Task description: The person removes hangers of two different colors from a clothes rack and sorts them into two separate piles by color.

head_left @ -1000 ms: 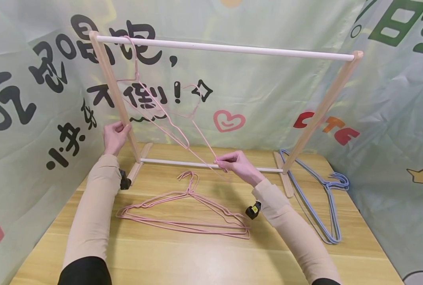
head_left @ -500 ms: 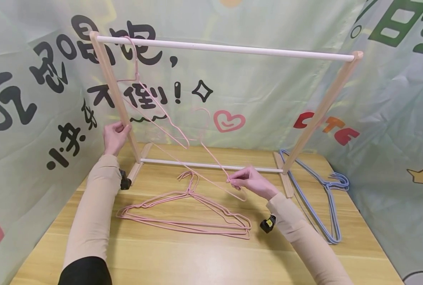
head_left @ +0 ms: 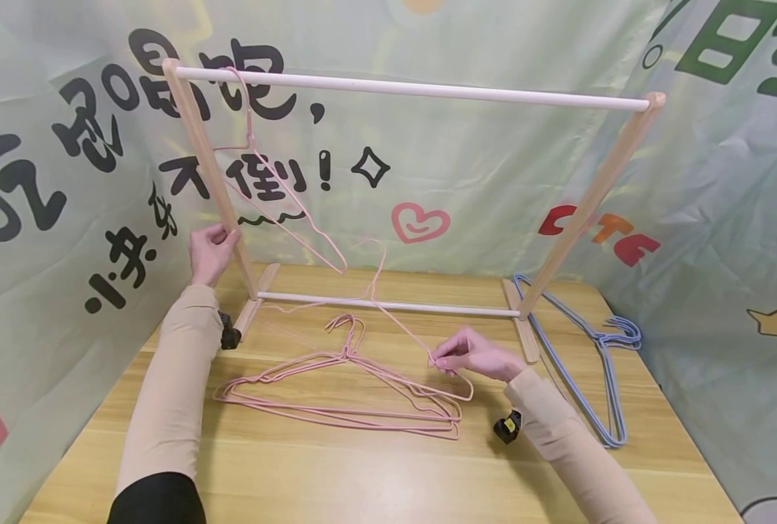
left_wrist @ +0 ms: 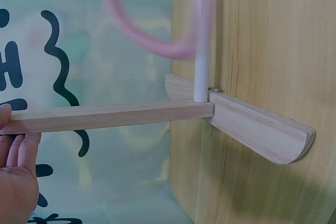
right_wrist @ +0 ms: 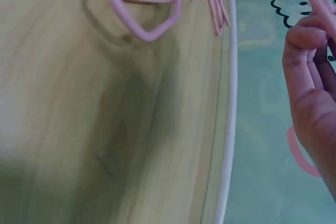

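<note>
My right hand (head_left: 476,353) pinches one shoulder of a pink clothes hanger (head_left: 401,327), held tilted over the table with its hook up and away. In the right wrist view, the thumb and fingers of the right hand (right_wrist: 311,80) close on the pink wire at the edge. My left hand (head_left: 210,253) grips the left wooden post (head_left: 214,175) of a small clothes rack; the left wrist view shows its fingers curled round that post (left_wrist: 105,118). Another pink hanger (head_left: 249,109) hangs from the white top rail (head_left: 415,89), near its left end.
Several pink hangers (head_left: 347,355) lie stacked on the wooden table (head_left: 375,480) in front of the rack, partly below the held one. Several blue hangers (head_left: 600,338) lie at the right, beside the rack's right foot (head_left: 524,338). A printed cloth (head_left: 493,182) stands behind.
My right hand has moved down and to the right, bringing the pink hanger away from the top rail and lower toward the table. My left hand has stayed on the post.
</note>
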A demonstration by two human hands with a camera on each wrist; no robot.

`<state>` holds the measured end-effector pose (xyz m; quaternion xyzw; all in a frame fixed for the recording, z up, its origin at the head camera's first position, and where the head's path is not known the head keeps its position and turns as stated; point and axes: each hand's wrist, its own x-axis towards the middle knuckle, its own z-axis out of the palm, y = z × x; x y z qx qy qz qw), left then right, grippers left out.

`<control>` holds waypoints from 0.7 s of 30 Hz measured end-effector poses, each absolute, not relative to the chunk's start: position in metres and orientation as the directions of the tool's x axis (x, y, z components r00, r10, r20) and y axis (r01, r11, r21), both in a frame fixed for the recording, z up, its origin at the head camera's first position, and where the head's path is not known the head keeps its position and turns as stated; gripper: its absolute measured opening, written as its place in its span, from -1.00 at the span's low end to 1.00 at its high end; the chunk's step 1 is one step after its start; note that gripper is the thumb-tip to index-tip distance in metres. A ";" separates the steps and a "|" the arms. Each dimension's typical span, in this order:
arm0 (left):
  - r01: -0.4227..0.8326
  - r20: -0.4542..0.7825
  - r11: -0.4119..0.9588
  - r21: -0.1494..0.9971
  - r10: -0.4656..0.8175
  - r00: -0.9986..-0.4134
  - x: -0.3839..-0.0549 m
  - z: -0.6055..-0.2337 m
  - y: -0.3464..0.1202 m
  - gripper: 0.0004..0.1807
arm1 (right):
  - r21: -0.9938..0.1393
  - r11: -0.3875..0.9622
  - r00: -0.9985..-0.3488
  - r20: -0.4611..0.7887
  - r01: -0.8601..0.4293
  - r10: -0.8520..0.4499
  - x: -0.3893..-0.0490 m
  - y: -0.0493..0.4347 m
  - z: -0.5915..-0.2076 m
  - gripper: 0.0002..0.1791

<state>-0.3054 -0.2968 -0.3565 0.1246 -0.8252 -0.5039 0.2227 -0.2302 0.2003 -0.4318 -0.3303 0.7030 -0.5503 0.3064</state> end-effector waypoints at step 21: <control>0.016 0.240 0.465 0.885 -0.426 -0.872 -0.303 -0.354 -0.295 -0.60 | -0.967 0.231 -0.446 -0.160 -0.110 -0.881 -0.227 0.187 -0.455 -0.71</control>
